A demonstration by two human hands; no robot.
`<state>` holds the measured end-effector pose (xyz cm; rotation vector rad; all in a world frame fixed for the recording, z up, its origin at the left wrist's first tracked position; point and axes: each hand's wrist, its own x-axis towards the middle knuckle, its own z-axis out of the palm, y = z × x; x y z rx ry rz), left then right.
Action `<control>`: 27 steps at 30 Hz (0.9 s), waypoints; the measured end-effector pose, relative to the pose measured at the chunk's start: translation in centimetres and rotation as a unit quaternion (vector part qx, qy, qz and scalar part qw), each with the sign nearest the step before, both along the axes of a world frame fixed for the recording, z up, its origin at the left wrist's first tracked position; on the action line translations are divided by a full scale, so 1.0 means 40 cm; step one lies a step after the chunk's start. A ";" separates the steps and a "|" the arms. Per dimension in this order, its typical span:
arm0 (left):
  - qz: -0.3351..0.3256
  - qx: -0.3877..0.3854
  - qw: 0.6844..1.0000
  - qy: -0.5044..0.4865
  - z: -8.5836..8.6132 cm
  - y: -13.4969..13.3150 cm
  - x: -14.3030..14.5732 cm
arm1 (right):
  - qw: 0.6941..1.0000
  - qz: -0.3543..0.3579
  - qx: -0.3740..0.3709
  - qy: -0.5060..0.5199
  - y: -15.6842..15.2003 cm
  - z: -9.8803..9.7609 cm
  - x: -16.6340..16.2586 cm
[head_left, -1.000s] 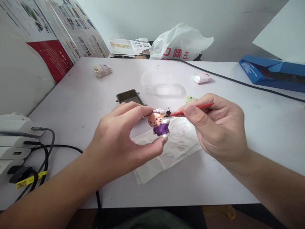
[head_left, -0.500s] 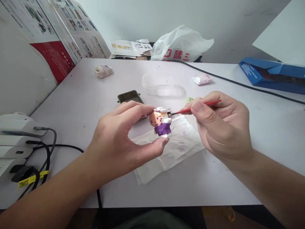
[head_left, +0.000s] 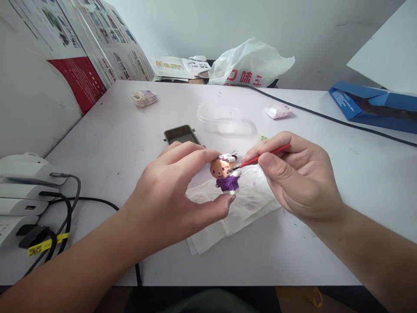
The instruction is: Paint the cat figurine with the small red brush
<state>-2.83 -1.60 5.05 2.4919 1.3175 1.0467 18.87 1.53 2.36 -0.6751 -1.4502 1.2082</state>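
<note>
Between its thumb and fingers, my left hand (head_left: pixel 182 187) grips a small figurine (head_left: pixel 228 183) upright, by its top and its base. The figurine has an orange face with purple marks, a purple body and white parts. A thin red paintbrush (head_left: pixel 265 156) is pinched in my right hand (head_left: pixel 299 178), its dark tip at the right side of the figurine's head. Whether the bristles touch the surface is hard to make out. Under both, crumpled white tissue (head_left: pixel 211 237) lies on the table.
Behind my left hand lies a dark-framed case (head_left: pixel 182 134). A clear plastic tray (head_left: pixel 224 115) and small wrapped packets (head_left: pixel 144 98) are farther back. A blue box (head_left: pixel 374 102) stands at right, near a black cable (head_left: pixel 312 112). Chargers (head_left: pixel 28 191) with cords crowd the left edge.
The brush tip has moved left, from beside the figurine onto its head area. My right hand has come closer to the left one. The view has shifted slightly.
</note>
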 end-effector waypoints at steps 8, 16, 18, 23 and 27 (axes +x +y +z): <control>0.000 -0.007 1.000 -0.008 0.006 -0.002 0.002 | 1.000 -0.006 -0.002 0.007 -0.003 0.002 -0.002; 0.002 -0.032 0.999 -0.023 0.011 -0.002 0.002 | 1.000 -0.013 0.014 0.001 -0.005 0.006 -0.002; 0.002 -0.032 0.999 -0.027 0.012 -0.002 0.001 | 1.000 -0.014 0.017 0.002 -0.005 0.006 -0.003; 0.006 -0.037 0.999 -0.036 0.012 0.000 0.001 | 0.999 -0.012 0.043 0.001 -0.003 0.005 0.001; 0.007 -0.036 0.999 -0.033 0.015 -0.001 0.001 | 0.997 -0.026 0.068 -0.005 -0.002 0.007 0.002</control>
